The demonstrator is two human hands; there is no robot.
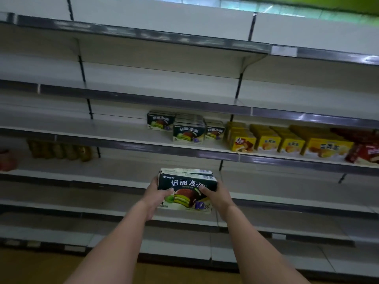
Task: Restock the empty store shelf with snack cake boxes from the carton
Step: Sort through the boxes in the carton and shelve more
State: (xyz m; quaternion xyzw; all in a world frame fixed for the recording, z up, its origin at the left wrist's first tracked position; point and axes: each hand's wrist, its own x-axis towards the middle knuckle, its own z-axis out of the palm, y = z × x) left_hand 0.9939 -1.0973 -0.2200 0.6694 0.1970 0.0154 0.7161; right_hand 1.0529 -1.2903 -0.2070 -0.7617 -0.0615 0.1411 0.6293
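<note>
A dark green snack cake box point(187, 189) with a chocolate-and-green cake picture is held in the air in front of the shelving. My left hand point(156, 196) grips its left end, thumb on the front face. Its right end is gripped by my right hand point(216, 196), thumb also on the front. Above it, three stacks of the same green boxes point(187, 130) stand on a white shelf point(123, 134), the middle stack nearest the edge. The carton is out of view.
Yellow cake boxes point(287, 141) and red boxes point(363, 150) fill the same shelf to the right. Brownish packets point(59, 149) and a red item point(7, 160) sit one shelf lower at the left. The other shelf boards hold nothing. A wooden floor point(41, 269) shows below.
</note>
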